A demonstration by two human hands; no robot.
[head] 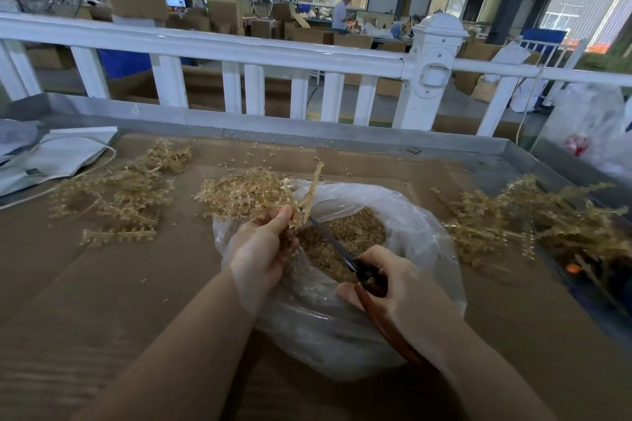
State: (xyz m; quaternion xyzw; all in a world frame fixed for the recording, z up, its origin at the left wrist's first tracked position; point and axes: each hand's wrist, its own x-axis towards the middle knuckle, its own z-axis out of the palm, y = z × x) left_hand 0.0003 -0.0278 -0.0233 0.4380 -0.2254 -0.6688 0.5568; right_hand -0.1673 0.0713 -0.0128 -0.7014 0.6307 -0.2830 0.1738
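At a brown cardboard-covered table (102, 284) behind a white railing (239, 51) in a blurry factory hall, we see a clear plastic bag (410, 215) of small tan cut pieces (355, 232); over its far rim our left hand (260, 249) pinches a tan plastic sprig (313, 188), while our right hand (403, 287) grips brown-handled scissors (345, 256), handles half hidden.

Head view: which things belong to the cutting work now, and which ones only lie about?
In the job: left hand, plastic sprig, right hand, scissors, clear bag, cut pieces inside it.
Lying about: left sprig pile, right sprig pile, grey pouch, white railing.
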